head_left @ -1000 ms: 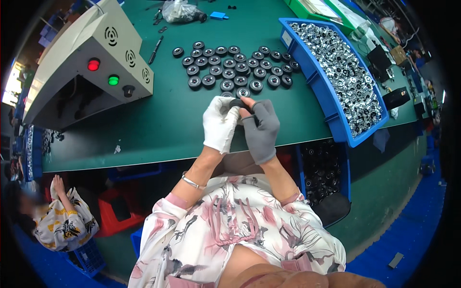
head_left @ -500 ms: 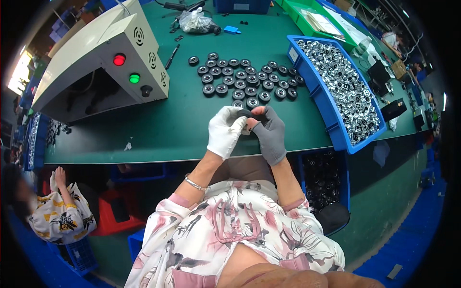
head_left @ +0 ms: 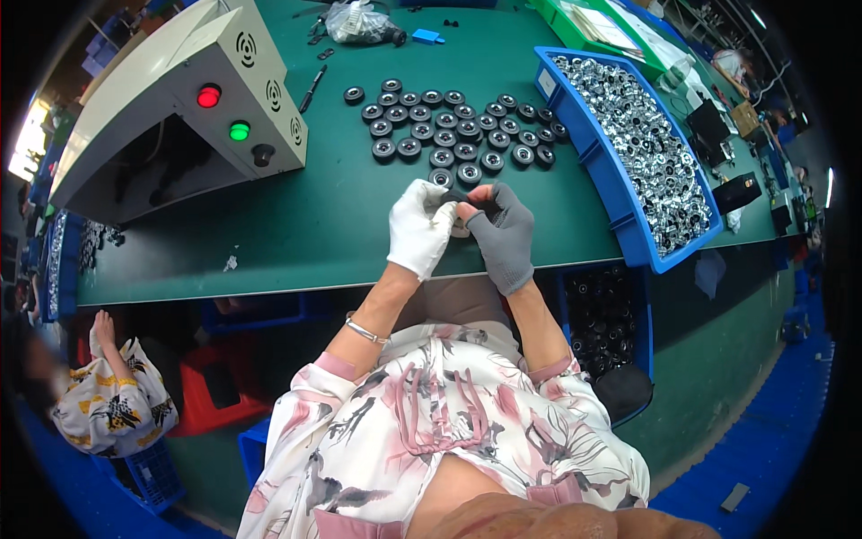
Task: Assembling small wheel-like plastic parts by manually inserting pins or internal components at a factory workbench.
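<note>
My left hand (head_left: 420, 228), in a white glove, and my right hand (head_left: 503, 235), in a grey glove with bare thumb and fingertips, meet over the table's near side. Between them they grip a small black rubber tyre (head_left: 457, 195), mostly covered by the fingers; whether a hub sits in it is hidden. Just beyond lie several black wheels (head_left: 444, 137) with silvery centres, spread in a loose group on the green table (head_left: 332, 216).
On the right a blue bin (head_left: 660, 262) holds many shiny metal hubs. Below the table edge stands another blue bin (head_left: 645, 314) with black round parts. A beige machine (head_left: 274, 54) with red and green lights occupies the left. Another person (head_left: 117, 395) sits at lower left.
The view has shifted slightly, so table things sit a bit higher. Both hands still grip the tyre together, with the fingers moved a little around it.
</note>
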Motion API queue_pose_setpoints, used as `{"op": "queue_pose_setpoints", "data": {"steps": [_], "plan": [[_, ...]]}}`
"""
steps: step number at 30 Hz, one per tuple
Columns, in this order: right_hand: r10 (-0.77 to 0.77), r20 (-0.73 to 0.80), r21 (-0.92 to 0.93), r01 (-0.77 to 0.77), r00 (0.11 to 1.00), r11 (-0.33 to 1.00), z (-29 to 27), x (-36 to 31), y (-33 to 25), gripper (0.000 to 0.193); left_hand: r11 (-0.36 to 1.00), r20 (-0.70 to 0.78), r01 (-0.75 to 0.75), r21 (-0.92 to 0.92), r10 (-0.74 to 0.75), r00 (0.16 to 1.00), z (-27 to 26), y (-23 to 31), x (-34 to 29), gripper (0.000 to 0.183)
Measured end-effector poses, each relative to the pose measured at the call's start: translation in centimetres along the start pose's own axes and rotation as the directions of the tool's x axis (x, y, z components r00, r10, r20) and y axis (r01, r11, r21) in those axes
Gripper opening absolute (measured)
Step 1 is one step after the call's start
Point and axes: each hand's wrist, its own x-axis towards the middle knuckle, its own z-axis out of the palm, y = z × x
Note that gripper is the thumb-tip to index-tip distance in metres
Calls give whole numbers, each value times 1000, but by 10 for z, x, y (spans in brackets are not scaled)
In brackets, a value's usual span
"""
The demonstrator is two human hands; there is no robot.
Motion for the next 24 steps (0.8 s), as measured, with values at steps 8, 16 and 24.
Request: {"op": "queue_pose_setpoints", "data": {"steps": [8,16,24], "plan": [[-53,-97,-99,44,994,994,3,-3,3,16,980,-66,-76,186,90,994,12,1,2,9],[-77,-158,-161,51,984,986,1,1,11,16,967,-73,-41,251,61,996,20,-1,11,9],[-36,-153,-32,31,988,999,6,-2,6,16,979,-61,-3,205,16,998,20,7,12,10]]}}
